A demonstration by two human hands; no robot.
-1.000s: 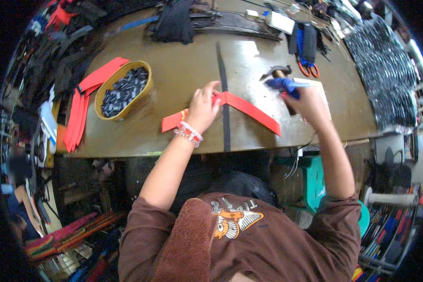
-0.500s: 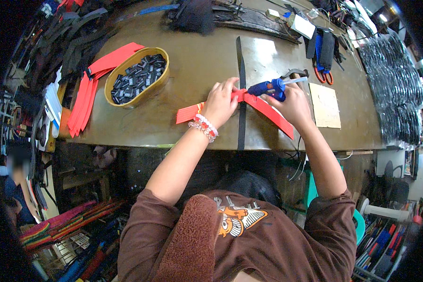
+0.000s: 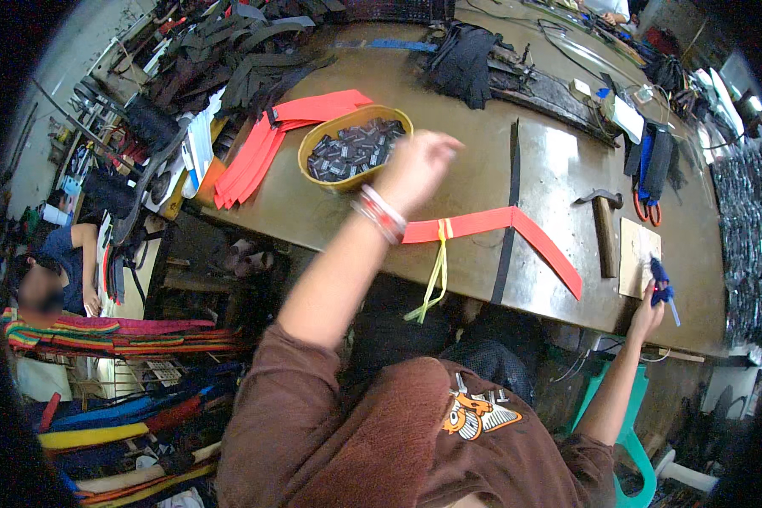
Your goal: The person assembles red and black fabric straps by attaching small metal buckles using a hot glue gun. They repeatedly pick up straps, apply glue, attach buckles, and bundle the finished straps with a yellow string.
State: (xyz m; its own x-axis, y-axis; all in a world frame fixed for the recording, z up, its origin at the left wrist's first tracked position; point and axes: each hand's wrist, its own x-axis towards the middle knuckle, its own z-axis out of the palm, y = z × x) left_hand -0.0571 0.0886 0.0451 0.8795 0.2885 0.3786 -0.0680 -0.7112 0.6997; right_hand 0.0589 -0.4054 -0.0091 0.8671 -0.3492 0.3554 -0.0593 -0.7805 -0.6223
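My left hand (image 3: 416,168) hangs over the table beside the yellow oval tub (image 3: 306,166) of small black pieces (image 3: 347,152). Motion smears its fingers, so what they hold, if anything, does not show. Far to the right, my right hand (image 3: 646,317) is closed on a blue glue gun (image 3: 659,278) with a pale glue stick poking out. Between the hands lies a bent red strap (image 3: 547,251) with a yellow tie (image 3: 437,275) round its left part. It crosses a black strip (image 3: 506,254) laid on the table.
A wooden-handled hammer (image 3: 604,237) and a tan card (image 3: 637,262) lie near my right hand. Behind them are red-handled scissors (image 3: 649,212). More red straps (image 3: 258,161) lie left of the tub. Stacked clear packs (image 3: 741,220) line the right edge. Another person (image 3: 55,271) is at far left.
My left hand has left the red strap and swung toward the tub. My right hand has carried the glue gun away from the strap to the right. The view has turned left.
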